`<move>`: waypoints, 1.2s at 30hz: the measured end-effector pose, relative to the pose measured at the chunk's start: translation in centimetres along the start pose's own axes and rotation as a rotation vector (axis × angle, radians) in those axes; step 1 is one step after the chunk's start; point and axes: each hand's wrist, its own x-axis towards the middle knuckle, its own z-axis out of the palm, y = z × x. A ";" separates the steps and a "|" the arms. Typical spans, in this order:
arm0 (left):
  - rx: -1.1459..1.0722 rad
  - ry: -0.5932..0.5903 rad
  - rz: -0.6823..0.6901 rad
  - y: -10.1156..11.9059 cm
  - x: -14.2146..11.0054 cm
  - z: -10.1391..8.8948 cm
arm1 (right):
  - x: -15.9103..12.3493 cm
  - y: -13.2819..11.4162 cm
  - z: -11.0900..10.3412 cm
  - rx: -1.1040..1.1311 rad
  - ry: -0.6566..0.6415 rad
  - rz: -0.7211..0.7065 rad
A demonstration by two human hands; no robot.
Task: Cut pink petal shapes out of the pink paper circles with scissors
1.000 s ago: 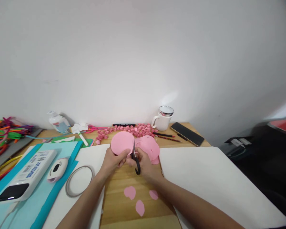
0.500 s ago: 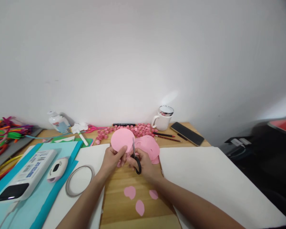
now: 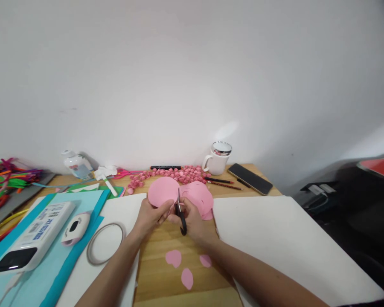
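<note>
My left hand [image 3: 153,213] pinches the lower edge of a round pink paper disc [image 3: 162,192], thumb on top. In my right hand [image 3: 190,215] is a pair of black-handled scissors [image 3: 182,221], blades pointing up along the disc's right edge. Whether the blades have paper between them I cannot tell. Just behind my right hand lies a stack of pink paper circles [image 3: 200,196] with curved marks on it. Small pink paper pieces, among them an oval one [image 3: 187,278], lie on the wooden table [image 3: 160,238] between my forearms.
Many small pink rolled paper balls [image 3: 188,174] lie at the back, beside a white mug [image 3: 217,160], pencils [image 3: 222,183] and a phone [image 3: 250,179]. To the left are a tape roll [image 3: 105,243], a white power bank [image 3: 35,238] on blue paper, and a bottle [image 3: 77,164].
The pink disc has tipped lower and flatter in my left hand. The scissors have turned a little in my right hand, their handle swinging slightly down and left.
</note>
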 end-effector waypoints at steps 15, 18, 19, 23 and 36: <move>-0.075 -0.074 0.051 0.1 0.0 -0.1 | -0.3 -0.5 0.0 -0.028 0.027 0.009; -0.061 -0.065 0.056 0.3 -0.1 -0.1 | -0.3 -0.5 0.1 -0.045 0.037 0.031; -0.058 -0.065 0.056 0.4 -0.1 -0.1 | -0.3 -0.5 0.1 -0.049 0.040 0.035; -0.062 -0.074 0.057 0.2 0.0 -0.2 | -0.3 -0.6 0.0 -0.080 0.036 0.020; -0.126 -0.156 0.051 -0.2 0.5 -0.3 | -0.3 0.3 -0.1 -0.054 0.008 0.038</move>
